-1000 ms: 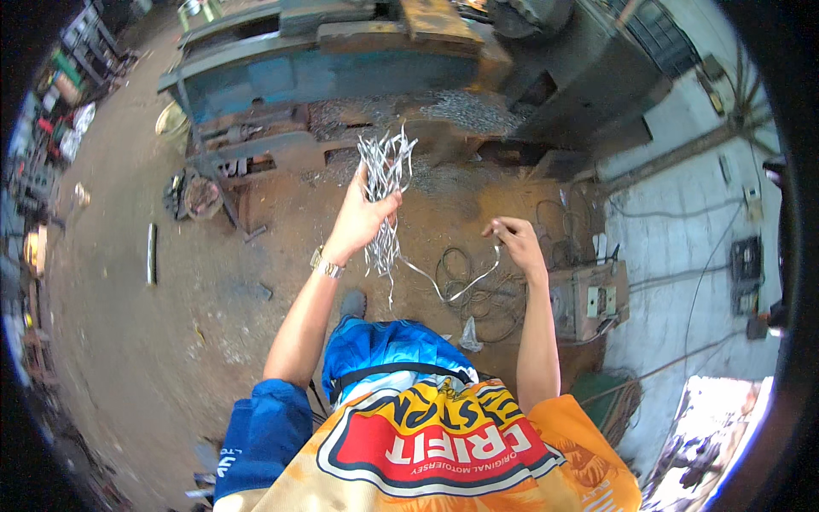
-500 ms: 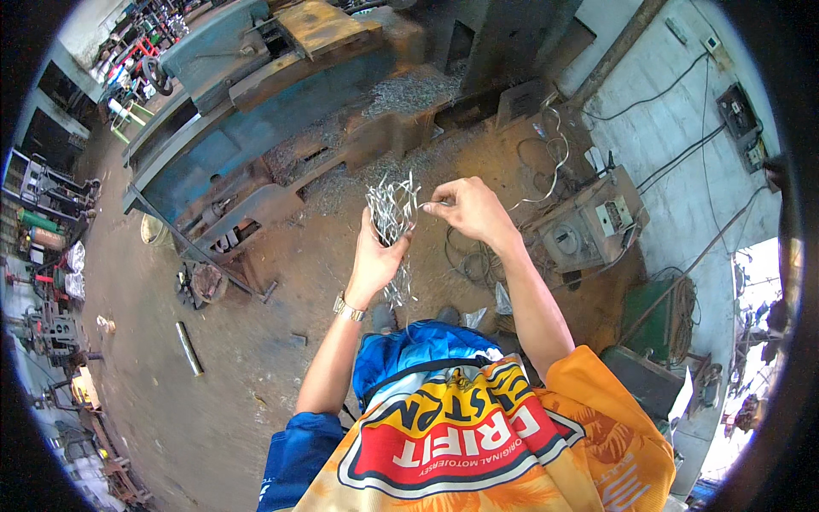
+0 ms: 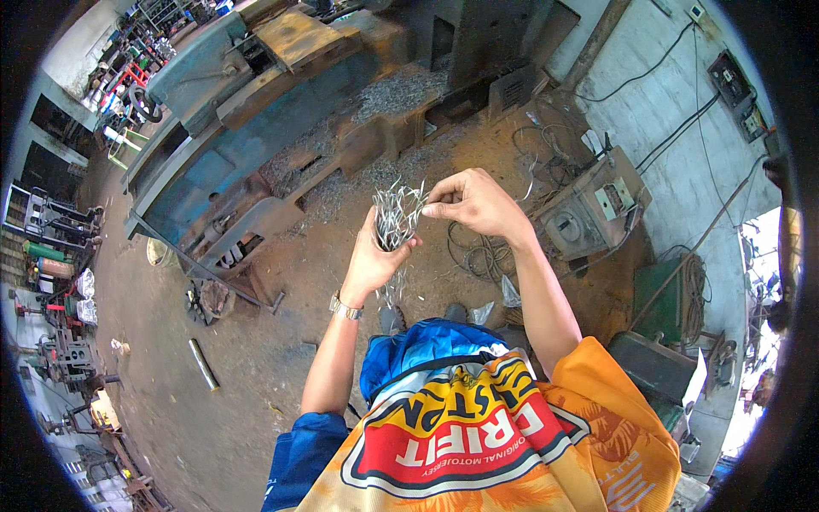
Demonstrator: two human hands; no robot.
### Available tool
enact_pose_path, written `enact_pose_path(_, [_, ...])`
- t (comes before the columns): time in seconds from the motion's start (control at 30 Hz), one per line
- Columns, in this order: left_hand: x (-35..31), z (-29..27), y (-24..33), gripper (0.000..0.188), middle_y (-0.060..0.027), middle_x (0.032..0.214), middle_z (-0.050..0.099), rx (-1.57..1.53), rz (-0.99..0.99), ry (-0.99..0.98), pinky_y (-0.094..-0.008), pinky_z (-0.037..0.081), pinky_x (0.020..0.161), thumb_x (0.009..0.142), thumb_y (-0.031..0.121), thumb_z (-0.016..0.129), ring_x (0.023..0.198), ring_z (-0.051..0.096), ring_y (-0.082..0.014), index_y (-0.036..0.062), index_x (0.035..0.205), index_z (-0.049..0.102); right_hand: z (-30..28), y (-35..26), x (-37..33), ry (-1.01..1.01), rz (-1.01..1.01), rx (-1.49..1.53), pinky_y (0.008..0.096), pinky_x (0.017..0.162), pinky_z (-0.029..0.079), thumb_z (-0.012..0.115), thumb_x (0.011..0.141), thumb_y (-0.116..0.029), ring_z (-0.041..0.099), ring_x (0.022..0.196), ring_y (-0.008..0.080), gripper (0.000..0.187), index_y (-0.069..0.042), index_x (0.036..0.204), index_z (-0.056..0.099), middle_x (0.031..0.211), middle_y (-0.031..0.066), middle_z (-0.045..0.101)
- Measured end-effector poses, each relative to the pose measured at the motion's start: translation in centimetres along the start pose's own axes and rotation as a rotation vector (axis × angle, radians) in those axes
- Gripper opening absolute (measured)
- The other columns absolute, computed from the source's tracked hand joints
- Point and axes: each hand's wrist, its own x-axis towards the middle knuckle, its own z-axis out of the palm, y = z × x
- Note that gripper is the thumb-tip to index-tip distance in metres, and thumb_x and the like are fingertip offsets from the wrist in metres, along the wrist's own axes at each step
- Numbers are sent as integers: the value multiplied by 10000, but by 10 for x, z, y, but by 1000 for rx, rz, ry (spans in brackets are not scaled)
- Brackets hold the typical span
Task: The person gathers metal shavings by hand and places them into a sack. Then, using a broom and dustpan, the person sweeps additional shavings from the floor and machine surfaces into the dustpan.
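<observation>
Silvery metal-strip bundle, long axis through the clamped left hand; right hand, fingertips pinched together, at bundle's right edge.

Glossy, seemingly metallic strips

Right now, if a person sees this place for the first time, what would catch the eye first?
Probably the tangle of silvery strips in the left hand, near the centre, with the right hand at its right edge. After that, perhaps the big blue, rust-stained machine across the upper left, and the bright orange sleeve at lower right.
</observation>
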Motion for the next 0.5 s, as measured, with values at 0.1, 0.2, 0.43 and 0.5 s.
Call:
enact_pose_path(0.1, [3, -1, 3, 451, -73, 948, 683, 105, -26, -47, -279, 538, 790, 802, -31, 632, 887, 684, -143, 5, 1212, 446, 6, 6, -2, 55, -8, 157, 361, 613, 461, 738, 806, -240, 615, 636, 188, 254, 2, 881, 718, 725, 127, 681])
enact_pose_path(0.2, [2, 1, 0, 453, -86, 928, 680, 55, 48, -30, -277, 542, 777, 819, -37, 595, 892, 685, -164, 8, 1237, 423, 14, 11, -5, 87, 63, 338, 308, 573, 430, 726, 834, -214, 561, 620, 126, 239, 17, 885, 696, 667, 66, 642])
enact_pose_path(0.43, [3, 13, -13, 495, -117, 952, 653, -306, 59, -39, -314, 562, 738, 830, -78, 580, 882, 684, -206, 20, 1274, 383, 35, 18, -2, 220, 84, 1003, 202, 583, 366, 646, 905, -89, 464, 686, 65, 164, -18, 1033, 572, 884, 2, 543])
enact_pose_path(0.5, [6, 16, -16, 506, -116, 957, 652, -325, 53, -11, -311, 561, 736, 832, -74, 594, 875, 687, -211, 21, 1279, 378, 44, 20, -1, 251, 87, 1109, 205, 603, 378, 632, 912, -83, 469, 717, 75, 181, -23, 1064, 554, 925, 13, 541])
